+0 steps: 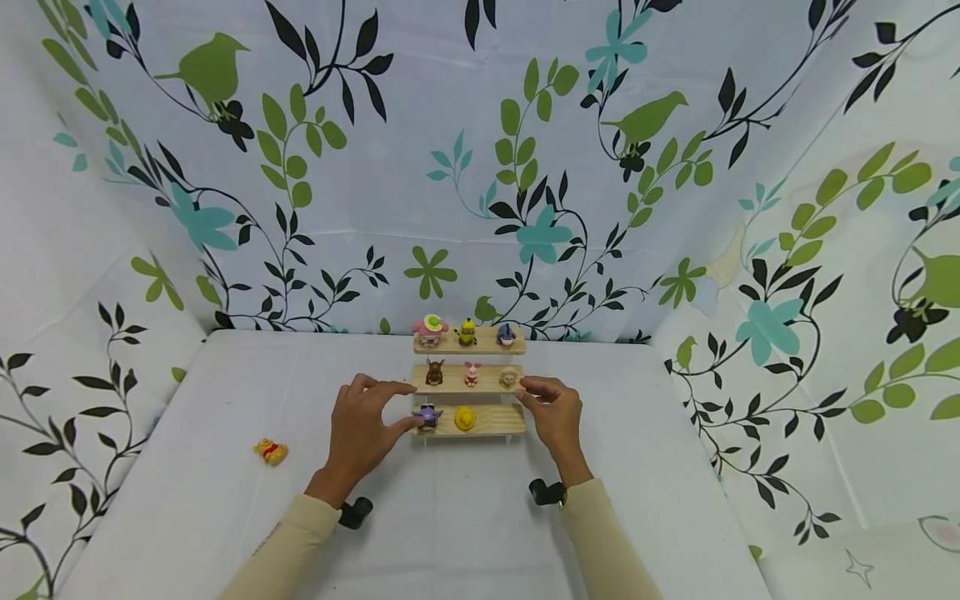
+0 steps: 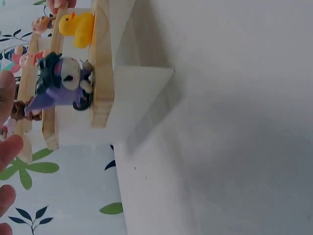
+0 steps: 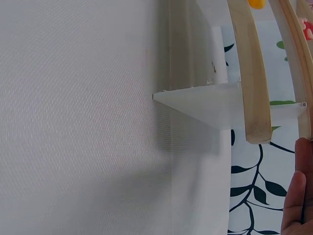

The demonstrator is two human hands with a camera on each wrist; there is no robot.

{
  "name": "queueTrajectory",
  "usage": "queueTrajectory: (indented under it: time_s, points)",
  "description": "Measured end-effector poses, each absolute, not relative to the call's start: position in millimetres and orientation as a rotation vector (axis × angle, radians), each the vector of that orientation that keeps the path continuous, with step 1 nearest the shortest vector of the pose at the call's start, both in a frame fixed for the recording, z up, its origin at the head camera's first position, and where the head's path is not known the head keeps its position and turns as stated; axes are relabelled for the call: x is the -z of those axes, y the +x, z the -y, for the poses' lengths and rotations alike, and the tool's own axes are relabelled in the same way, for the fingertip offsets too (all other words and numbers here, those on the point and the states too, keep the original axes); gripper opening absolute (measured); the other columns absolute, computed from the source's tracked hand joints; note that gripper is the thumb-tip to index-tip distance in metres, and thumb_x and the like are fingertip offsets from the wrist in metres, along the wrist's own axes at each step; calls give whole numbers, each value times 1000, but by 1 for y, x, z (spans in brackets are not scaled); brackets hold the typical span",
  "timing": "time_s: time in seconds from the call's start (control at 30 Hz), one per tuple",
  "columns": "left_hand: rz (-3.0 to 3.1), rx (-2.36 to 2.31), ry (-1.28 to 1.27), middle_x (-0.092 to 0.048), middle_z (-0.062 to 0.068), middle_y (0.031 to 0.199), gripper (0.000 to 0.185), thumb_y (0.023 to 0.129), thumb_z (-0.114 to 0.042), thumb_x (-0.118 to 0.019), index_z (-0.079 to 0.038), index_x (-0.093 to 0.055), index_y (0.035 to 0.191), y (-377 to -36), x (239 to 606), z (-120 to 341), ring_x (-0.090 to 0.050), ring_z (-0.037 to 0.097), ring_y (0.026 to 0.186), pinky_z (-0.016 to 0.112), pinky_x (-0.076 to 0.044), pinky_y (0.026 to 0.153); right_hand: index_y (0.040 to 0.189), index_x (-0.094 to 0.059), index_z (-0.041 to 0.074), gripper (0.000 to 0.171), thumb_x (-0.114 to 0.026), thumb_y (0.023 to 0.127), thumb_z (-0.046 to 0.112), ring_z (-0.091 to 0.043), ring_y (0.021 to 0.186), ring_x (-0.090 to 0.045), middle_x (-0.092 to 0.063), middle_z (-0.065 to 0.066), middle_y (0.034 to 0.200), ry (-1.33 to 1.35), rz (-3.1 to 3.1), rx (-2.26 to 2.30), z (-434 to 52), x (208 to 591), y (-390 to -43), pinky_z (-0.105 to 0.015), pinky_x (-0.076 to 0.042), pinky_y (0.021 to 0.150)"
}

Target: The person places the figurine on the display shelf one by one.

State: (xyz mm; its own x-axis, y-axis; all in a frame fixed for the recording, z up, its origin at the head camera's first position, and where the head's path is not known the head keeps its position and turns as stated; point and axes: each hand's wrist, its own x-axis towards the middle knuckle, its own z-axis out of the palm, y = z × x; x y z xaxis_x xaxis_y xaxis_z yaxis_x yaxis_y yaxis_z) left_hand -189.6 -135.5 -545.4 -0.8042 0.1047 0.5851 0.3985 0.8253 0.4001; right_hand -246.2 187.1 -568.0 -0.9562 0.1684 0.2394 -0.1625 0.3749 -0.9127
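Far left on the surface: small yellow figure, lying apart from everything. Left hand, fingers loosely spread, thumb tip touching purple figure on the lowest shelf. Likely risk: toppling it against yellow duck just beside. Right hand, relaxed, fingertips at the rack's right end, gripping nothing.

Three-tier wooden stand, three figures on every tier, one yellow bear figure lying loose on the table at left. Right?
Not quite. In the head view the bottom tier of the three-tier wooden stand holds two: the purple figure and yellow duck figure. The upper tiers hold three each; the yellow bear figure lies loose at left.
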Motion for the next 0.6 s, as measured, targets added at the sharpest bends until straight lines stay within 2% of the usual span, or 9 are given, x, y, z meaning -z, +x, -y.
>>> queueTrajectory:
  time_s: [0.37, 0.6]
  points:
    - [2480, 749, -229, -82, 7, 109, 55, 70, -32, -101, -16, -80, 118, -179, 550, 173, -55, 24, 95, 43, -39, 79, 101, -86, 15, 16, -90, 86, 14, -16, 97, -75, -81, -2, 107, 26, 2342, -1604, -188, 569, -247, -18, -56, 79]
    - [2454, 746, -143, -82, 10, 107, 55, 68, -27, -103, -14, -81, 116, -174, 559, 201, -54, 26, 92, 42, -36, 74, 102, -86, 16, 17, -90, 86, 13, -16, 98, -74, -81, -2, 108, 4, 2357, -1591, -188, 570, -247, -18, -56, 80]
